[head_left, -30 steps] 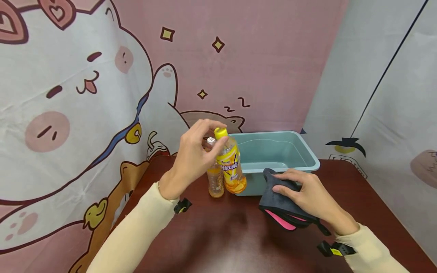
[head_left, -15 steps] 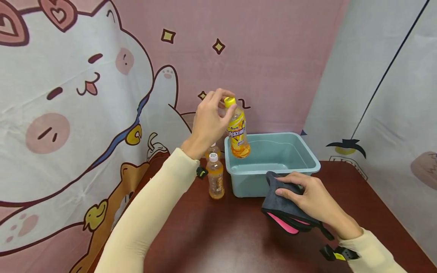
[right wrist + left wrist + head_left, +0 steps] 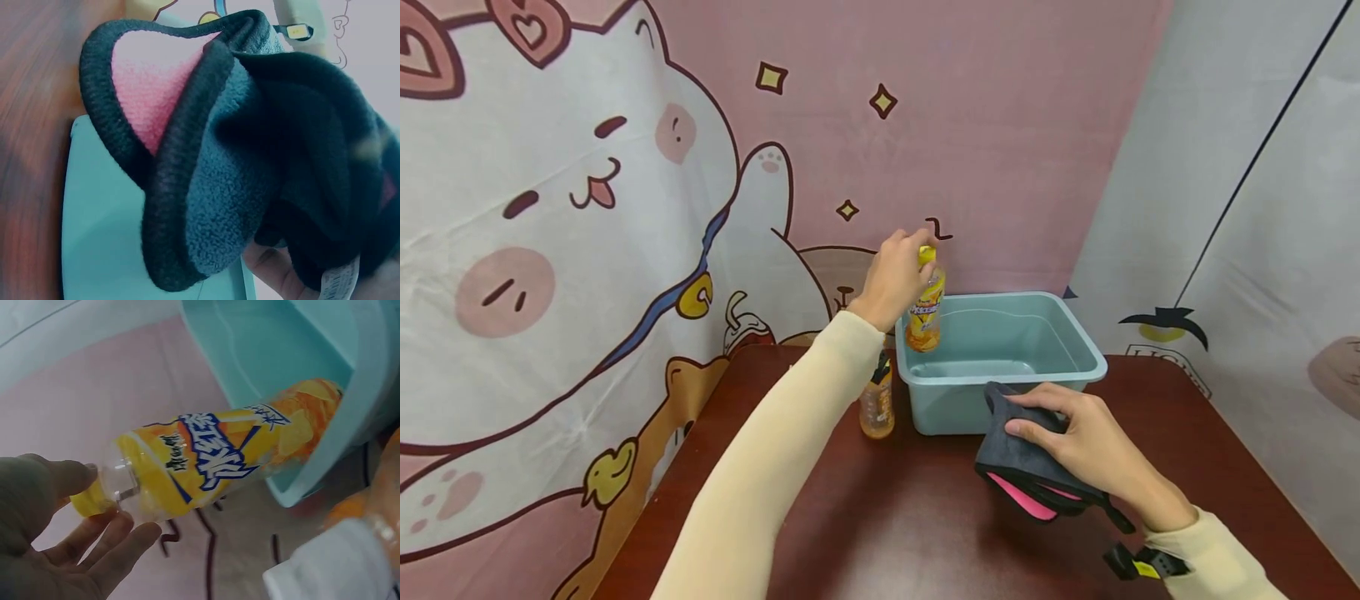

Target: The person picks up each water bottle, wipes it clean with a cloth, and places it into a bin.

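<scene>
My left hand (image 3: 895, 279) grips a drink bottle (image 3: 927, 310) by its yellow cap (image 3: 92, 499). The bottle has a yellow label and orange at its base. It hangs at the left end of a pale blue-green plastic bin (image 3: 947, 408), and its base overlaps the bin's opening in the left wrist view. In front of the bin, my right hand (image 3: 1090, 442) pinches a folded dark grey cloth (image 3: 1022, 446) with black edging. A pink inner side (image 3: 156, 81) shows between its folds.
A second clear bottle (image 3: 877, 412) stands left of the bin, its top hidden behind my left sleeve. Its white cap (image 3: 331, 565) shows in the left wrist view. All stand on a dark red-brown table (image 3: 850, 508) before a cartoon-printed curtain (image 3: 1000, 150).
My left hand lifted the yellow-capped bottle from beside the others, carried it right and away, then lowered it slightly at the bin's left end. The right hand and cloth stayed nearly still.
</scene>
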Demonstrator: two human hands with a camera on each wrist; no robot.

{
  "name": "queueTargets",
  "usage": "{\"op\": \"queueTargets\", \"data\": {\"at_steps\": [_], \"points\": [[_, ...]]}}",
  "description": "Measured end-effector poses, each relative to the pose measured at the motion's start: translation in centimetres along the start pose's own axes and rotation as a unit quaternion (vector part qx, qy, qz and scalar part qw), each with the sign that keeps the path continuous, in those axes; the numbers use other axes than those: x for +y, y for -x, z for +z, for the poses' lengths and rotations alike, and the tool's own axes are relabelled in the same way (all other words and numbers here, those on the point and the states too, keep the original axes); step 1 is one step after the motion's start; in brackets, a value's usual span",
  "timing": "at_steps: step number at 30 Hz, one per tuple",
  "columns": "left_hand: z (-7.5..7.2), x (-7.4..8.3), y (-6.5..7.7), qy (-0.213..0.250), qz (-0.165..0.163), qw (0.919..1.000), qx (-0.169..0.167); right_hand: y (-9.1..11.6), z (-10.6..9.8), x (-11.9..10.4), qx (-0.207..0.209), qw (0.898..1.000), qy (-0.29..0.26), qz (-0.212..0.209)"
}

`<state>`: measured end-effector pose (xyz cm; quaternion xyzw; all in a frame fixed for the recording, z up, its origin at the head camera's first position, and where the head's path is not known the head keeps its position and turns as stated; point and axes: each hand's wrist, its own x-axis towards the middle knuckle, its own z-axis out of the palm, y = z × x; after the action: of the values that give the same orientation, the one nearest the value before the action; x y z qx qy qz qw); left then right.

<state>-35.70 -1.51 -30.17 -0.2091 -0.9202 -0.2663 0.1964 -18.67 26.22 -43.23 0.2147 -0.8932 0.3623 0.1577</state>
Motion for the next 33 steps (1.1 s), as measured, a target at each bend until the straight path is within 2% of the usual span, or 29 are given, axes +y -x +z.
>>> {"op": "queueTargets", "data": {"at_steps": [9, 17, 25, 33], "points": [[3.1, -0.9, 0.1, -0.021, -0.040, 0.9971, -0.062, 0.2, -0.1, 0.1, -0.002, 1.000, -0.010, 0.000], [4.4, -1.3, 0.0, -0.108, -0.042, 0.9867, -0.114, 0.4, -0.1, 0.5, -0.003, 1.000, -0.010, 0.005], [4.6, -1.9, -0.1, -0.140, -0.044, 0.9797, -0.137, 0.4, -0.1, 0.4, -0.005, 1.000, -0.011, 0.006], [4.0, -2.4, 0.2, -0.125, -0.052, 0.9786, -0.155, 0.4, 0.1, 0.3, -0.004, 1.000, -0.008, 0.006]]}}
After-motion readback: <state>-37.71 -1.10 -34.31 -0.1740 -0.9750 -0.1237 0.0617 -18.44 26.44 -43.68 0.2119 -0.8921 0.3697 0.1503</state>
